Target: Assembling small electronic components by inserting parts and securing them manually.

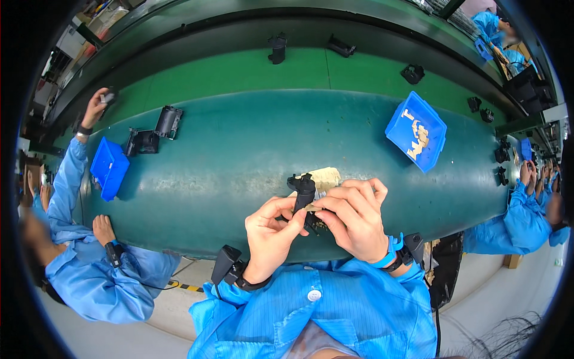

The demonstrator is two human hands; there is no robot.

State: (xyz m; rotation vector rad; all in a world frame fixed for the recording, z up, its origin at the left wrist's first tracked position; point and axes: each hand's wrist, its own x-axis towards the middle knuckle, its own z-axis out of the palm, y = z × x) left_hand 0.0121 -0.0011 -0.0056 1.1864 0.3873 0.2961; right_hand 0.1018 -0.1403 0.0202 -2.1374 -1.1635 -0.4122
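Observation:
A black moulded plastic part (304, 189) stands tilted between my hands near the table's front edge. My left hand (266, 236) is closed around its lower end, thumb and fingers pressed to its side. Against the same part, my right hand (359, 222) pinches a small beige strip (313, 207), thumb and forefinger together; the strip reaches toward my left thumb. Behind the part lies a beige sheet or pad (326, 178), partly covered by the part and my fingers. Small dark and beige bits beneath my hands are too small to make out.
A blue bin (441, 145) with beige pieces stands at the right, another blue bin (103, 173) at the left beside black parts (168, 122). More black parts (277, 49) sit on the green strip behind. A co-worker (98, 269) sits left, another (517, 221) right.

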